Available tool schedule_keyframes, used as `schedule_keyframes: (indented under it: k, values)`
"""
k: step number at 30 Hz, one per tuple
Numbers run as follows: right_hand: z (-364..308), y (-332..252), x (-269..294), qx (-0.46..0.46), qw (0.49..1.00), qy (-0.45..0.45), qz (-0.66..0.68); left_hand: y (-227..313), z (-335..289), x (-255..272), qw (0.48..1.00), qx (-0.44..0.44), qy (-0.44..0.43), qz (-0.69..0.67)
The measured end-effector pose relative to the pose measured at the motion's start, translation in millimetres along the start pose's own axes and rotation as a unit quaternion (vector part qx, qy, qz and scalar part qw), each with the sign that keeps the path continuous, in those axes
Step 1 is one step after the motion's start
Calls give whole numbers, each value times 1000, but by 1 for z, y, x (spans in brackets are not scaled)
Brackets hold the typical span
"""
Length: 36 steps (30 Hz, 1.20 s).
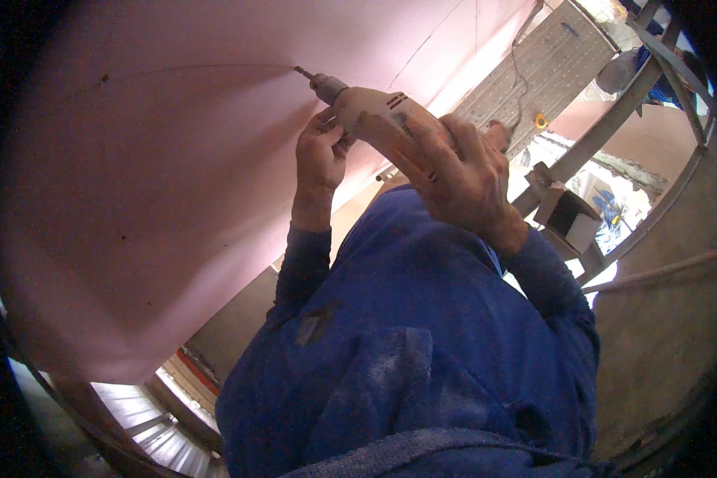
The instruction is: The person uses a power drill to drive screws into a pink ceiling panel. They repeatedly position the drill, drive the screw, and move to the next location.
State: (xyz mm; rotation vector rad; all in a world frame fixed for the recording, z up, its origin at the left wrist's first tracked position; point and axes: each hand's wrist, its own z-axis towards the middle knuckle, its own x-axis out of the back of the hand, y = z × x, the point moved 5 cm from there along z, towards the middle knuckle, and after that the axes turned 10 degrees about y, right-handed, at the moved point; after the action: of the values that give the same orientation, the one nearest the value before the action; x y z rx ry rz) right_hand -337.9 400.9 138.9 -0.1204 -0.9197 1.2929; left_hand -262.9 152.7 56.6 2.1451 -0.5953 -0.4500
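Wearing a blue jacket (pixel 406 319), dusty in pale patches. Gripping a pale power drill (pixel 390 135) in the right hand (pixel 474 179), with fingers wrapped around the rear of its body. Aiming it upward and to the left, out in front of the chest. Holding the left hand (pixel 320 159) just below the drill's front end, with fingers bent and partly hidden (cannot tell whether pinching or touching anything). Holding the bit (pixel 303 72), beyond the metal chuck (pixel 329 88), at the pink board (pixel 175 183), apparently touching, right at the end of a thin dark line. Standing near a metal frame (pixel 597 143) on the right, bearing a small box (pixel 570 219), dark on one face and white on another; not revealing any contents. Looking farther, toward a perforated metal plank (pixel 562 60), with a cable (pixel 520 76) running across and a yellow ring-shaped thing (pixel 541 121) at its edge.
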Motion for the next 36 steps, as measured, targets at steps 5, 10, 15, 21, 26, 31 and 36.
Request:
schedule_keyframes:
  k: [5,10,15,21,26,31,36]
  values:
    - [-5,-4,-3,-106,989,-27,94,-4,-4,15,999,-19,38,29]
    - [-23,12,6,-237,946,27,218,-6,-4,34,998,-35,24,56]
    - [-58,30,16,-370,899,21,234,-14,-4,36,998,-9,30,58]
    - [-72,41,21,-461,842,13,279,-11,-4,0,997,-11,-78,2]
    - [-69,44,30,-443,851,-23,281,-7,3,-25,995,-42,-87,-33]
    - [-70,50,34,-438,849,-49,290,-13,20,-36,990,-14,-117,-83]
    - [-74,54,35,-439,845,-61,299,-29,30,-34,987,19,-128,-90]
